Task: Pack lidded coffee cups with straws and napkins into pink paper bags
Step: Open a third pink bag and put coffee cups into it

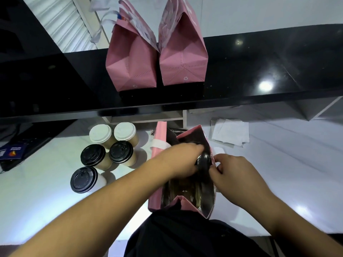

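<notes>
- Open pink bag (182,200): stands on the white counter (278,173) right before the person, mouth up, dark foil-like lining showing.
- Left hand (182,160): reaches into the bag mouth, fingers curled round a black-lidded cup (204,160) held in the opening.
- Right hand (234,175): at the bag's right rim, thumb and fingertips pinching the paper edge.
- Five lidded cups left of the bag: two white-lidded (101,134) (125,131) at the back, three black-lidded (92,155) (121,152) (83,179) nearer.
- Napkins (230,134): loose white stack, right of the bag.
- Two closed pink bags (131,65) (183,62): side by side, touching, on the raised black ledge (259,71).
</notes>
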{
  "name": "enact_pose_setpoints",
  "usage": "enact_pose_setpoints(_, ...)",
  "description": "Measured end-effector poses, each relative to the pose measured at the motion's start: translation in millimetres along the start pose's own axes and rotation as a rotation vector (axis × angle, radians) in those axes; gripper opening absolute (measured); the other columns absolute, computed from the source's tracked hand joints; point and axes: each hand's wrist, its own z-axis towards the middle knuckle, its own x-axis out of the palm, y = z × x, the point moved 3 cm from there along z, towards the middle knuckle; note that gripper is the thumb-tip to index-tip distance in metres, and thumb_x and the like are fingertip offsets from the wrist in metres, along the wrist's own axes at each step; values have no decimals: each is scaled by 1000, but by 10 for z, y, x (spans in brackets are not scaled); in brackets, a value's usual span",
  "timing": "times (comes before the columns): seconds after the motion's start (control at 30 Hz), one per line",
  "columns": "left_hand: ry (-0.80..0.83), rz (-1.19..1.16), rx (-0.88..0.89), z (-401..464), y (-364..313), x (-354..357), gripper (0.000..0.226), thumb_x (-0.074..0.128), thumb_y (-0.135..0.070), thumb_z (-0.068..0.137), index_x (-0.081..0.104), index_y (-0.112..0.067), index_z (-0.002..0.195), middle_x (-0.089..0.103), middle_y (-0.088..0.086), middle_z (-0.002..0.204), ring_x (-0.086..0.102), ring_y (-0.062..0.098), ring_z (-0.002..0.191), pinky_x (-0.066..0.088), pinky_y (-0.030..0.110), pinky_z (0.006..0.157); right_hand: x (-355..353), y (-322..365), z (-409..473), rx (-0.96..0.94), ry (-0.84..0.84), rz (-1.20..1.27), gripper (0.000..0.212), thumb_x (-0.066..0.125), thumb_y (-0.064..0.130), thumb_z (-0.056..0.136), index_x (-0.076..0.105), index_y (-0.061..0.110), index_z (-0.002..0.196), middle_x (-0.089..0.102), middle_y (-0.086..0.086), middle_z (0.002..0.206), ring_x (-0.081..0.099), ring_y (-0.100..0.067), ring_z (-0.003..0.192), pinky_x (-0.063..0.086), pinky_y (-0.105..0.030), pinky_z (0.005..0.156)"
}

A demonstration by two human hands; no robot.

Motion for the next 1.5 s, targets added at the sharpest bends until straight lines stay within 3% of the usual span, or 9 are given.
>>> enact_pose_setpoints(0.13, -366, -216, 161, -454, -22, -410, 26, 59, -29, 98, 66, -27, 123, 65, -14, 120, 57, 3, 113, 42, 14, 96, -15, 1, 12, 3, 8, -17, 23, 46, 41, 94, 63, 28, 86, 69, 6, 60, 64, -10, 62, 56, -38, 60)
enact_pose_setpoints(0.27, -633, -307, -154, -1036, 614, -437, 20, 57, -37, 97, 60, -36, 116, 58, -25, 111, 55, -7, 103, 39, 5, 82, -5, -18, 14, 5, -5, -22, 21, 48, 40, 94, 63, 30, 84, 67, 13, 54, 63, -5, 54, 57, -32, 55)
enact_pose_setpoints(0.43, -583, -260, -705, -1795, 1702, 123, 41, 79, -26, 82, 61, -19, 118, 59, -5, 107, 59, 23, 107, 42, 33, 82, 18, -35, 28, 5, 6, -41, 23, 48, 45, 96, 65, 31, 87, 67, 14, 56, 65, -7, 55, 59, -33, 58)
enact_pose_setpoints(0.63, -418, -304, -1067, -2381, 2179, 802, 95, 87, -45, 76, 43, -6, 150, 44, 21, 149, 41, 42, 138, 36, 50, 115, 48, 48, 53, -15, 27, -57, 18, 49, 44, 98, 60, 34, 89, 68, 14, 62, 63, -5, 56, 45, -22, 50)
enact_pose_setpoints(0.97, -454, -394, -1084, -2336, 2247, 1068, 68, 86, -26, 73, 48, -17, 129, 57, 14, 128, 54, 37, 115, 47, 43, 89, 57, 47, 65, -30, -1, -89, 22, 51, 40, 97, 63, 28, 82, 66, 10, 56, 61, -8, 53, 54, -29, 53)
enact_pose_setpoints(1.1, -444, -413, -1144, -2345, 2187, 1042, 75, 82, -32, 71, 43, -18, 133, 53, 17, 128, 54, 42, 111, 49, 46, 90, 66, 29, 77, -29, -6, -69, 23, 52, 42, 97, 64, 29, 84, 67, 11, 58, 62, -8, 53, 52, -27, 52)
enact_pose_setpoints(1.3, -520, -325, -1139, -2492, 1863, 514, 106, 85, -38, 72, 28, -11, 158, 43, 23, 149, 42, 43, 136, 39, 52, 112, 58, 19, 75, -28, -15, -68, 23, 52, 41, 96, 61, 30, 78, 65, 9, 55, 61, -9, 51, 54, -30, 52)
enact_pose_setpoints(1.37, -602, -325, -1069, -2501, 1650, 185, 109, 87, -43, 74, 26, -15, 160, 41, 18, 150, 42, 35, 137, 39, 50, 112, 58, 17, 75, -20, -8, -62, 21, 52, 42, 96, 61, 30, 80, 66, 10, 57, 62, -8, 53, 55, -30, 54)
enact_pose_setpoints(1.5, -797, -371, -704, -2301, 1033, -554, 95, 84, -53, 72, 34, -42, 153, 41, -16, 134, 48, -17, 109, 40, 18, 96, 46, 18, 68, -12, -2, -58, 21, 51, 43, 96, 64, 30, 85, 68, 9, 61, 63, -9, 56, 59, -35, 58)
